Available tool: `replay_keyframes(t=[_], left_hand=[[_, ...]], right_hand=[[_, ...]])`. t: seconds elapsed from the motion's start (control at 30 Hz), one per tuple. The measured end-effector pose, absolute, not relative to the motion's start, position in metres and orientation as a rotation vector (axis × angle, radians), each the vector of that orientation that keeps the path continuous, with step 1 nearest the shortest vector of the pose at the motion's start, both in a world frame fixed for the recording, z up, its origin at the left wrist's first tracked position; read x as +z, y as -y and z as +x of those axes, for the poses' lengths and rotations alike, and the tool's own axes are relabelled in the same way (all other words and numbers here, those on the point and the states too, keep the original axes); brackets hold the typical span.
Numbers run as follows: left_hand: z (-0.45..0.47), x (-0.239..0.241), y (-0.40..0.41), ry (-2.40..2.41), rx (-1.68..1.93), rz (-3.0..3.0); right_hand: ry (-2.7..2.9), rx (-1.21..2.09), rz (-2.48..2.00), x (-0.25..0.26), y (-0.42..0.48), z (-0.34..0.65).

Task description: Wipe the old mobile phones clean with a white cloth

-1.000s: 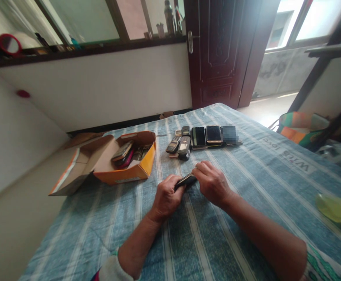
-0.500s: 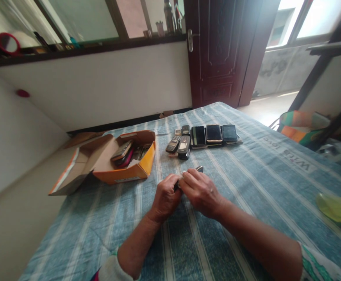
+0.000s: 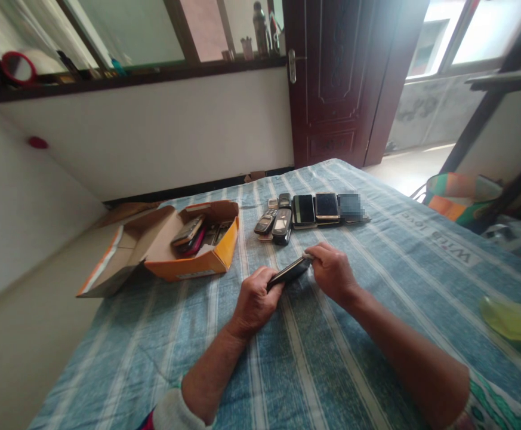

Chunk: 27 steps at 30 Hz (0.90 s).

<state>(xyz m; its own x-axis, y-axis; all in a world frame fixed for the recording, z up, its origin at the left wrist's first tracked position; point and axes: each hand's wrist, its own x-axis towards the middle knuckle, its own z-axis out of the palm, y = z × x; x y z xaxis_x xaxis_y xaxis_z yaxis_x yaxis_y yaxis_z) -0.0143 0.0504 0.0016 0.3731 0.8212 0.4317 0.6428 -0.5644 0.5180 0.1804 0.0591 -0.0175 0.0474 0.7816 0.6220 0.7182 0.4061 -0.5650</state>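
My left hand [image 3: 255,300] is closed round the near end of a dark mobile phone [image 3: 289,271], held just above the striped blue cloth [image 3: 314,358]. My right hand [image 3: 332,272] is closed at the phone's far end, its fingertips pinching a small pale thing there that I cannot make out. Beyond the hands, a row of several phones [image 3: 307,210] lies on the cloth.
An open orange cardboard box [image 3: 188,246] with more phones stands at the left, its lid hanging over the table edge. A green object [image 3: 513,319] lies at the right edge. A dark door [image 3: 332,83] and a window sill with clutter are behind.
My right hand slid back along the phone from the left hand to its far end, and more of the phone shows again.
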Motion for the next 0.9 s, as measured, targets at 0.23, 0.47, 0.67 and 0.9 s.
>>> replay_keyframes(t=[0.23, 0.47, 0.67, 0.9], left_hand=[[-0.014, 0.003, -0.051, -1.289, 0.973, 2.391], [-0.014, 0.003, -0.052, -1.288, 0.976, 2.396], [-0.015, 0.003, -0.052, -1.305, 0.943, 2.405], [-0.010, 0.007, -0.052, -1.370, 0.863, 2.411]], right_hand=[[1.615, 0.170, -1.147, -0.013, -0.057, 0.174], [1.469, 0.480, -1.354, -0.012, -0.062, 0.182], [1.435, 0.650, -1.412, -0.008, -0.062, 0.186], [1.327, 0.712, -1.367, -0.013, -0.061, 0.181]])
